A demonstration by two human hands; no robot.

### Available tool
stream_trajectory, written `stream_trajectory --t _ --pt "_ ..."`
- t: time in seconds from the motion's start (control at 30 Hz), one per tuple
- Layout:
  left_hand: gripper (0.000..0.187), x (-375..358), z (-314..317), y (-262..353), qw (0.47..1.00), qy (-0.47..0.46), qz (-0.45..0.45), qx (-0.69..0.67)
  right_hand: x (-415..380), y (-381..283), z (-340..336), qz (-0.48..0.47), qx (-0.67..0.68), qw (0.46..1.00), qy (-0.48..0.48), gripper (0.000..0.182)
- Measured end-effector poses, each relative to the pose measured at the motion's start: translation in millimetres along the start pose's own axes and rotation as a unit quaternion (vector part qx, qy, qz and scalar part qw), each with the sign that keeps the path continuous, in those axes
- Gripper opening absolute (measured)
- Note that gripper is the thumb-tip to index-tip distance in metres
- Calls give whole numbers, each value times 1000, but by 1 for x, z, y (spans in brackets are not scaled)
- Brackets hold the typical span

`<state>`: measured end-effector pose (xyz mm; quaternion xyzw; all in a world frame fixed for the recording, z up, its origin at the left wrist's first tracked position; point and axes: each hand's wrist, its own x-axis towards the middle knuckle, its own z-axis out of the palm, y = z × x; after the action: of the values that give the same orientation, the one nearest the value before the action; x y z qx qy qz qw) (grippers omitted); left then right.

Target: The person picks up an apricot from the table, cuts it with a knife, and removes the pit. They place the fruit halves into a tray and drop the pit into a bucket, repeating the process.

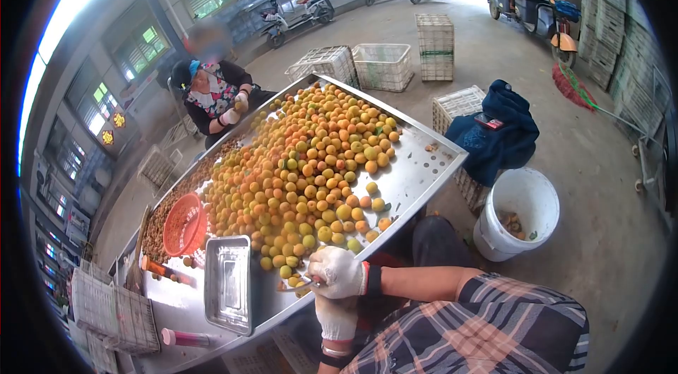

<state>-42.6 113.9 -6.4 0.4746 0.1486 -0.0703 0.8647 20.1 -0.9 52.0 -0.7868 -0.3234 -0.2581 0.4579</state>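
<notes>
My right hand (340,272), in a white knit glove, is closed around a thin metal tool (299,286) with a curved, blade-like end pointing left. Just below it is my left hand (335,316), also gloved; its fingers are hidden behind the right hand, and I cannot tell what they hold. Both hands are at the near edge of a metal table (421,155). A big heap of yellow-orange apricots (304,162) covers its middle, with several fruits close to the tool's tip. Left of my hands lies a rectangular metal tray (228,282).
A red plastic basket (185,224) sits beside a spread of brown pits (157,229). Across the table another person (212,95) works with gloved hands. On my right stand a white bucket (494,233) with scraps inside and a dark jacket (498,134) over a crate.
</notes>
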Motion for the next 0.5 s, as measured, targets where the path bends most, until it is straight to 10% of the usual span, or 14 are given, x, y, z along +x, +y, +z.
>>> stream_trajectory --t 0.3,0.5 --pt "36 18 -16 -1 994 5 -104 -36 9 4 -5 -114 -41 992 -46 17" --pt "41 18 -7 -3 999 9 -36 -32 4 1 1 42 5 999 5 23"
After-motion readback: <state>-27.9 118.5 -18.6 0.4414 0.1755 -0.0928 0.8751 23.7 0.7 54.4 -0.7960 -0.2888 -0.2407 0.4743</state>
